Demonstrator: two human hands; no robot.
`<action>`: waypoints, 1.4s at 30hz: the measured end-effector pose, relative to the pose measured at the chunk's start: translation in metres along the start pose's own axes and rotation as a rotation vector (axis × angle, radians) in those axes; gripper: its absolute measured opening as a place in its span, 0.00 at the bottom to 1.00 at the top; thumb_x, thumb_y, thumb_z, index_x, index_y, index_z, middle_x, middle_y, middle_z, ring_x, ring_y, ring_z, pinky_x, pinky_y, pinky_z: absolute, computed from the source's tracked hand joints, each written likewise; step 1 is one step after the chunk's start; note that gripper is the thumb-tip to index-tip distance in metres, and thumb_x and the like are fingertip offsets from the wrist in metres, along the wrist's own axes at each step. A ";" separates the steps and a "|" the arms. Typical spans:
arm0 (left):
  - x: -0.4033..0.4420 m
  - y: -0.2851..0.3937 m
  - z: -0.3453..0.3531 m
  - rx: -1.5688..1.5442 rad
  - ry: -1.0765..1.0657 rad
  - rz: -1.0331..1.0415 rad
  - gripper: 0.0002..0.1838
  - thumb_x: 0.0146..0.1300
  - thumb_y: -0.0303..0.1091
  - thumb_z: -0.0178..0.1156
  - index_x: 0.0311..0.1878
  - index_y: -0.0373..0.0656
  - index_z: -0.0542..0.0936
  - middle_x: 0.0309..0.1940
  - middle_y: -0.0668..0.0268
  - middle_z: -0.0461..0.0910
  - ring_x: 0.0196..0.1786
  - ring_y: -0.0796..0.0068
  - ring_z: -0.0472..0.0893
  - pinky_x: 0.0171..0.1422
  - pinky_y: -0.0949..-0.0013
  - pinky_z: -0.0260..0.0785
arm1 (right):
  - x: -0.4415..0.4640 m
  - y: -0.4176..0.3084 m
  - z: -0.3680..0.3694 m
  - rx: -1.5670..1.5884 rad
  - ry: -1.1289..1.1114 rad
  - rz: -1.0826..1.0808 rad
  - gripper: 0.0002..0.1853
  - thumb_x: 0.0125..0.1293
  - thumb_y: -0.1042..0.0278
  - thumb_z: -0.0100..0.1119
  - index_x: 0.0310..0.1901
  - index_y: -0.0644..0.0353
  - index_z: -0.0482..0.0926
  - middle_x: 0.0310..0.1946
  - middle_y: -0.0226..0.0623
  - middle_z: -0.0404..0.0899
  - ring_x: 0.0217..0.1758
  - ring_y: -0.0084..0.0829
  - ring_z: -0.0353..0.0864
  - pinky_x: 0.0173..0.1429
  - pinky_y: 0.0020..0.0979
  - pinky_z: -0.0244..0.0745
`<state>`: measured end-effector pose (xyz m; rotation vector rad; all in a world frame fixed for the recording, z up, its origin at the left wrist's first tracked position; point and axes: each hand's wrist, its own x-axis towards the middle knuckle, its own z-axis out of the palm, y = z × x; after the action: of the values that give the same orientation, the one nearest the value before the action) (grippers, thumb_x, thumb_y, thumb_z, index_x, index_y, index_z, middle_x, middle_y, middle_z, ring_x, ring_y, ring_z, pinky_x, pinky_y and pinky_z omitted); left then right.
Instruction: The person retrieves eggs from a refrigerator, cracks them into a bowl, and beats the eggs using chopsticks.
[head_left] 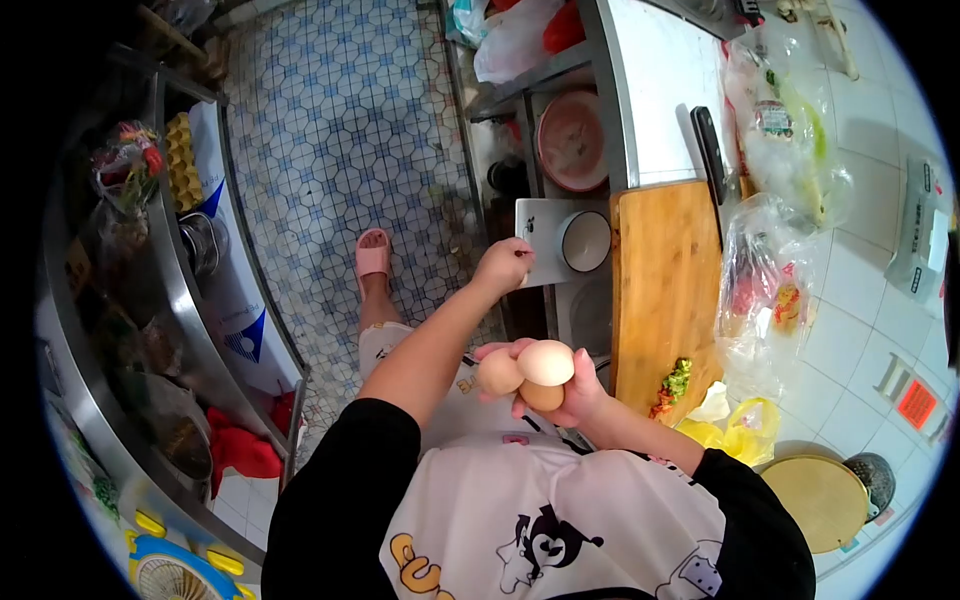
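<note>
My right hand (580,393) is cupped around three eggs in front of my apron. A paler egg (546,363) rests on top, with a brown egg (499,372) beside it and another brown egg (543,396) below. My left hand (503,266) reaches forward to the cabinet, its fingers closed on the near-left edge of a white square plate (540,268) with dark markings. A white bowl (585,242) with a dark rim sits at the plate's right side, close to the counter edge.
On the counter at right lie a wooden cutting board (665,270) with chopped vegetables (672,388), a black-handled knife (709,150) and plastic bags (757,290). A pink basin (573,140) sits in the cabinet. Metal shelving at left holds an egg tray (182,160).
</note>
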<state>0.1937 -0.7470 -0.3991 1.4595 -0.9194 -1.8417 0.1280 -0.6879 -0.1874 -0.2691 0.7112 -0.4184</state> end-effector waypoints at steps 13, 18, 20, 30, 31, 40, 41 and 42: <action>0.050 0.008 0.087 0.431 -0.161 -0.232 0.34 0.60 0.51 0.57 0.60 0.34 0.63 0.50 0.43 0.76 0.54 0.45 0.76 0.58 0.54 0.67 | -0.046 0.026 -0.032 0.250 -0.009 -0.142 0.47 0.46 0.19 0.52 0.59 0.49 0.69 0.65 0.49 0.55 0.54 0.55 0.74 0.38 0.34 0.82; 0.069 -0.021 0.109 0.356 -0.074 -0.188 0.24 0.61 0.37 0.50 0.57 0.34 0.62 0.47 0.41 0.77 0.51 0.42 0.76 0.56 0.51 0.67 | -0.054 0.021 -0.031 0.239 -0.069 -0.136 0.42 0.48 0.22 0.54 0.57 0.47 0.71 0.65 0.51 0.55 0.56 0.54 0.72 0.40 0.32 0.82; 0.085 -0.055 0.122 0.205 -0.028 -0.102 0.22 0.59 0.32 0.48 0.56 0.33 0.64 0.46 0.40 0.77 0.51 0.41 0.76 0.55 0.50 0.67 | -0.056 0.017 -0.031 0.219 -0.104 -0.134 0.41 0.49 0.22 0.53 0.57 0.45 0.71 0.65 0.52 0.55 0.56 0.54 0.72 0.41 0.32 0.82; 0.036 -0.006 0.057 0.466 -0.026 -0.067 0.23 0.54 0.33 0.54 0.54 0.33 0.70 0.47 0.41 0.77 0.52 0.45 0.76 0.56 0.54 0.68 | -0.065 -0.017 -0.006 0.065 -0.070 -0.114 0.50 0.48 0.16 0.45 0.60 0.53 0.67 0.64 0.50 0.58 0.55 0.47 0.76 0.38 0.29 0.81; 0.016 0.021 0.038 0.403 0.024 -0.149 0.24 0.54 0.33 0.54 0.54 0.34 0.70 0.47 0.42 0.77 0.52 0.45 0.76 0.56 0.54 0.68 | -0.064 -0.022 -0.001 0.077 -0.080 -0.099 0.53 0.47 0.15 0.45 0.61 0.57 0.66 0.65 0.49 0.58 0.55 0.46 0.76 0.38 0.28 0.81; -0.086 0.164 -0.113 0.454 0.310 -0.125 0.27 0.53 0.31 0.56 0.59 0.36 0.70 0.52 0.48 0.77 0.57 0.53 0.75 0.60 0.60 0.66 | -0.056 -0.070 0.051 0.190 -0.112 -0.401 0.40 0.58 0.22 0.39 0.59 0.48 0.68 0.66 0.49 0.58 0.56 0.50 0.75 0.42 0.30 0.81; -0.089 0.183 -0.124 0.448 0.329 -0.065 0.26 0.54 0.29 0.55 0.60 0.37 0.70 0.51 0.51 0.78 0.55 0.57 0.77 0.58 0.63 0.67 | -0.058 -0.078 0.057 0.219 -0.074 -0.438 0.40 0.59 0.22 0.37 0.59 0.49 0.67 0.66 0.46 0.60 0.56 0.47 0.75 0.43 0.29 0.79; -0.090 0.207 -0.132 0.413 0.291 -0.048 0.26 0.55 0.28 0.54 0.60 0.37 0.70 0.51 0.51 0.78 0.54 0.59 0.77 0.58 0.64 0.67 | -0.061 -0.085 0.062 0.252 -0.035 -0.468 0.40 0.60 0.23 0.34 0.60 0.50 0.66 0.66 0.43 0.61 0.56 0.45 0.75 0.44 0.28 0.77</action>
<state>0.3499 -0.8129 -0.2001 1.9512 -1.1678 -1.4689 0.1053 -0.7286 -0.0751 -0.2023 0.5507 -0.9397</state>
